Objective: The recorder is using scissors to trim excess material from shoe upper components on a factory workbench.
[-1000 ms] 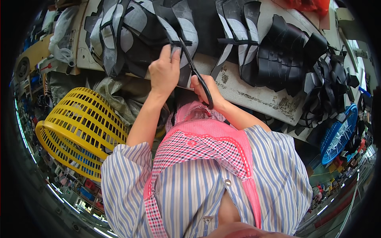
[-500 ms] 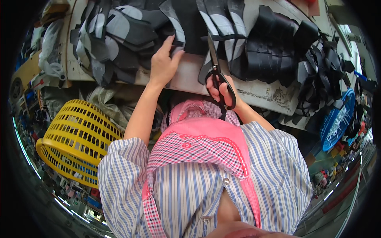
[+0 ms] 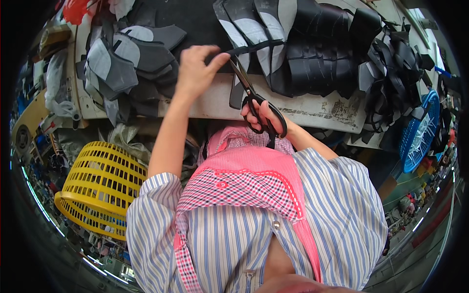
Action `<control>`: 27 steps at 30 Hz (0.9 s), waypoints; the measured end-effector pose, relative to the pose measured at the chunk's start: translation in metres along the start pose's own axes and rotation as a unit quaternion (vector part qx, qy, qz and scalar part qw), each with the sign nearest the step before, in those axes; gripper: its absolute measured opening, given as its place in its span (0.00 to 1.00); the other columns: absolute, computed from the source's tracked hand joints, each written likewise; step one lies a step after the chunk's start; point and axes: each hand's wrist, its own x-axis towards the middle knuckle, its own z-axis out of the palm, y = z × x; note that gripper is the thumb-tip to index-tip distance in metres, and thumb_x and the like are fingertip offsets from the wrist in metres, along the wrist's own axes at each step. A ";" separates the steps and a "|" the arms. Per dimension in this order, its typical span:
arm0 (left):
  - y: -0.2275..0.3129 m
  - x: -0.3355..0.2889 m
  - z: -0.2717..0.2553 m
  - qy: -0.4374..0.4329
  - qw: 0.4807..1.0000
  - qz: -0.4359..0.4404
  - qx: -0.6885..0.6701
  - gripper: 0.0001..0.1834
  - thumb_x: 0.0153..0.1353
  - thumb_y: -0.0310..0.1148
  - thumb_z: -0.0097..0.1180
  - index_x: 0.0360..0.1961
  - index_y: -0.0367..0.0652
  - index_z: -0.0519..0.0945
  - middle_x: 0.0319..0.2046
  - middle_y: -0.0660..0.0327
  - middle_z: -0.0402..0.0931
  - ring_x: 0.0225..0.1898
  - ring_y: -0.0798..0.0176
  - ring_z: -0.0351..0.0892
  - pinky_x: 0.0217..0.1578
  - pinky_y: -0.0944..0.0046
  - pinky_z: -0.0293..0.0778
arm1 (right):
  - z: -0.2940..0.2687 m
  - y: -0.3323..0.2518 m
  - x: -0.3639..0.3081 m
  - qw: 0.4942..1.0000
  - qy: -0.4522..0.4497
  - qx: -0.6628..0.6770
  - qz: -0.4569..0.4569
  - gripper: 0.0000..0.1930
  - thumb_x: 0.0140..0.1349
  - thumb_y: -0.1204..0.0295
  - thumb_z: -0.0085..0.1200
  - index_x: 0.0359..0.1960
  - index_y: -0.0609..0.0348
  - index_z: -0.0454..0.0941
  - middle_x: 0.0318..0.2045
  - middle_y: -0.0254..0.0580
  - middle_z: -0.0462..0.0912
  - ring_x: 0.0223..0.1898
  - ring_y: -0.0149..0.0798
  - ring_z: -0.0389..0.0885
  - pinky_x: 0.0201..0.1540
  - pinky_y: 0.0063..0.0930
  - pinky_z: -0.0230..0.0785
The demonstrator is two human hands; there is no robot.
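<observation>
My left hand (image 3: 196,73) is closed, thumb against fingers, on the left end of a narrow black strip (image 3: 254,47). That strip runs right, across several grey-and-white curved pieces (image 3: 250,30) lying side by side on the worktable (image 3: 312,108). In my right hand (image 3: 264,115) is a pair of scissors (image 3: 246,87) with black handles. My fingers are in the handle loops. The blades point up and left, their tips close to the strip near my left thumb; whether they touch it I cannot tell.
Left of my hand lies a heap of grey pieces with white patches (image 3: 124,53). Stitched black pieces (image 3: 317,53) and a tangle of black strips (image 3: 395,73) are on the right. A yellow basket (image 3: 105,171) stands lower left, a blue basket (image 3: 420,132) at the right edge.
My left hand has gone from spread fingers beside a grey-and-white piece to a grip on the black strip. The scissors have swung left, their tips now nearer that hand.
</observation>
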 end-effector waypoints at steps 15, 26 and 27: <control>0.003 -0.004 0.013 0.046 0.954 -0.122 -0.269 0.11 0.49 0.32 0.54 0.20 0.35 0.69 0.18 0.65 0.68 0.23 0.73 0.66 0.27 0.73 0.63 | 0.003 -0.006 0.010 0.999 0.006 0.018 -0.031 0.31 0.52 0.40 0.35 0.33 0.61 0.66 0.19 0.28 0.63 0.19 0.24 0.60 0.22 0.15 0.55; 0.016 -0.003 0.018 0.072 0.971 -0.071 -0.216 0.12 0.52 0.35 0.51 0.21 0.36 0.69 0.16 0.61 0.62 0.18 0.69 0.60 0.21 0.71 0.59 | 0.006 -0.004 0.019 0.999 0.013 0.038 -0.028 0.31 0.52 0.41 0.35 0.33 0.62 0.66 0.17 0.28 0.63 0.18 0.24 0.59 0.20 0.15 0.54; 0.016 -0.002 0.017 0.072 0.972 -0.071 -0.214 0.12 0.52 0.35 0.51 0.21 0.36 0.69 0.16 0.61 0.62 0.18 0.69 0.60 0.21 0.71 0.59 | 0.006 -0.004 0.019 0.999 0.019 0.033 -0.028 0.31 0.52 0.41 0.35 0.32 0.62 0.66 0.17 0.28 0.63 0.18 0.24 0.59 0.20 0.15 0.54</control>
